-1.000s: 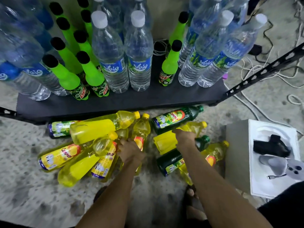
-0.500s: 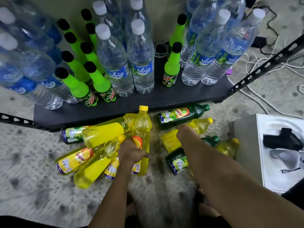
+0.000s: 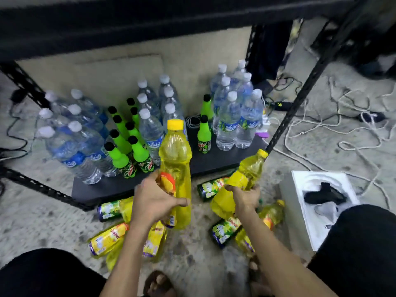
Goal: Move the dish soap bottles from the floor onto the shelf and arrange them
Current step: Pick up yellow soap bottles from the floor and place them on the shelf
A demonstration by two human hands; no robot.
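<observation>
My left hand (image 3: 153, 200) grips a yellow dish soap bottle (image 3: 176, 159) upright by its lower body, its yellow cap pointing up in front of the shelf. My right hand (image 3: 245, 196) holds a second yellow dish soap bottle (image 3: 249, 170) tilted, cap toward the upper right. Several more soap bottles lie on the floor below both hands, among them a yellow one (image 3: 109, 236) and a dark green one (image 3: 211, 186). The black bottom shelf board (image 3: 214, 161) stands just beyond them. A dark upper shelf (image 3: 150, 22) crosses the top of the view.
Water bottles (image 3: 227, 123) and green soda bottles (image 3: 120, 157) crowd the bottom shelf. A white foam box (image 3: 300, 196) with a black device sits on the floor at the right. Loose cables (image 3: 342, 129) sprawl behind it. My sandalled foot (image 3: 158, 284) is below.
Both hands have lifted a yellow bottle each off the floor pile. The view has pulled back and up, and the upper shelf now shows.
</observation>
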